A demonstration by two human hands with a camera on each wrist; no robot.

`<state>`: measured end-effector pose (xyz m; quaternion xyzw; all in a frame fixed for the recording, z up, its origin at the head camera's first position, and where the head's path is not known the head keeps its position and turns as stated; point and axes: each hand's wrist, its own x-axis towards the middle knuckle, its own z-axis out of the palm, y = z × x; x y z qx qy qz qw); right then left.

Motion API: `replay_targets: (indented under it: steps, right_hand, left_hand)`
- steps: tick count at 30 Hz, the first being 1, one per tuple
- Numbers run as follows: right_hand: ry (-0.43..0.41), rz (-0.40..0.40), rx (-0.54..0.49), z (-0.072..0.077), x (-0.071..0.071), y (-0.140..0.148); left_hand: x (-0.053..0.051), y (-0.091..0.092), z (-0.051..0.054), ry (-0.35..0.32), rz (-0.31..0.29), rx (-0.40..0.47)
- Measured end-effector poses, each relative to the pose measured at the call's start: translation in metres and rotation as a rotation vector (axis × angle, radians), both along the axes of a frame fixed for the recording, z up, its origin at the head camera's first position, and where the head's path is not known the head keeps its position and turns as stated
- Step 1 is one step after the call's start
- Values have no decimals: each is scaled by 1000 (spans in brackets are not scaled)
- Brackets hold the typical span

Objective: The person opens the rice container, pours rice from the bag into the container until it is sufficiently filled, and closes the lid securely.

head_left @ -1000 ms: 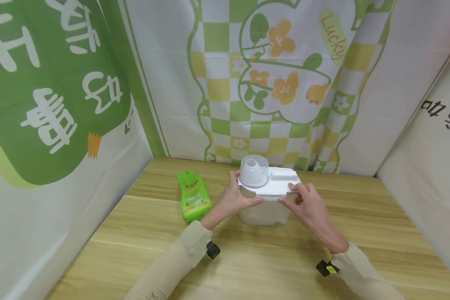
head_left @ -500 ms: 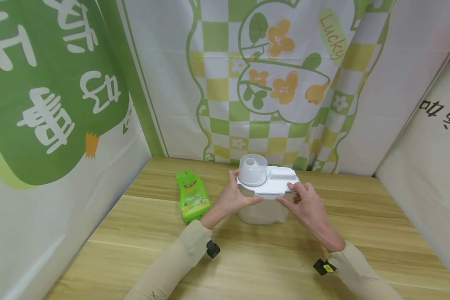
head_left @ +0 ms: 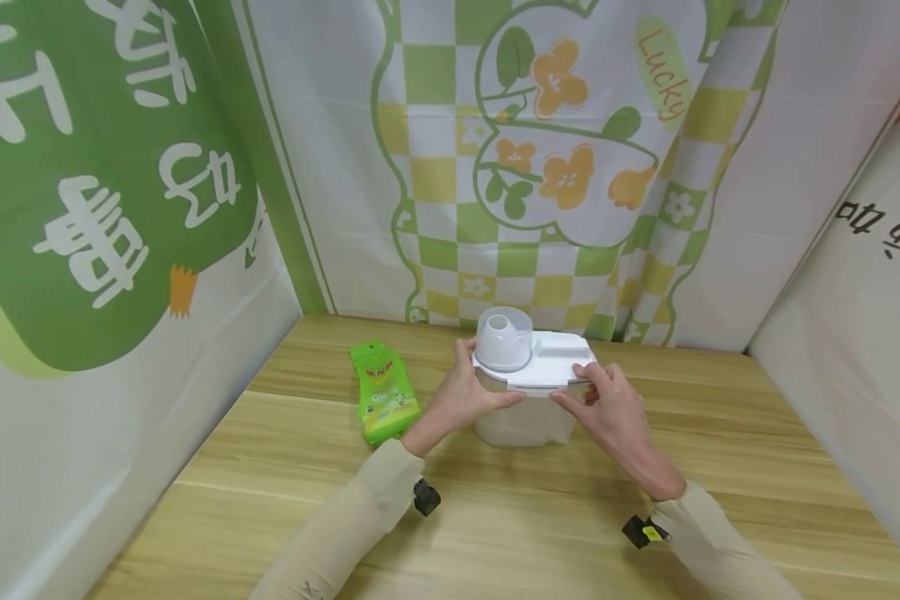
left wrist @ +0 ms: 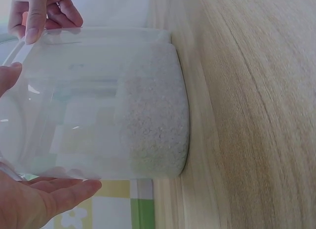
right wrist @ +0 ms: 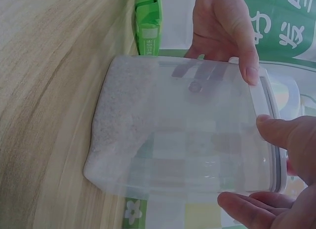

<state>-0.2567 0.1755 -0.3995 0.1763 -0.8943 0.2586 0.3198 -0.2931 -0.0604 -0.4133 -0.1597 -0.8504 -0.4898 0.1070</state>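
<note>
A clear plastic grain storage container (head_left: 525, 425) stands upright on the table, its white lid (head_left: 558, 367) on top. A clear measuring cup (head_left: 504, 340) sits over the lid's left end. Whitish, rice-like grains (left wrist: 155, 105) fill the container's lower part. My left hand (head_left: 467, 396) grips the container's left side, its thumb lying along the front clip (right wrist: 258, 98). On the other side my right hand (head_left: 613, 408) holds the right end of the lid. Its thumb is at the front clip, one finger touches the lid's top, and the others lie along the side.
A green packet (head_left: 386, 392) lies on the wooden table (head_left: 525, 533), left of the container and near my left wrist. Behind the table hangs a checked curtain (head_left: 517, 267). Printed fabric (head_left: 105, 208) encloses the left side, and pale fabric (head_left: 855, 333) the right.
</note>
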Motion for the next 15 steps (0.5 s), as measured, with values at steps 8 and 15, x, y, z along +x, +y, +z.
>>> replay_targets:
  steps: [8, 15]
  right_hand:
    - [-2, 4, 1, 1, -1, 0]
    - [29, 6, -6, -1, -3, 0]
  left_hand:
    - [-2, 0, -2, -3, -6, 21]
    - [-2, 0, -2, 7, -10, 30]
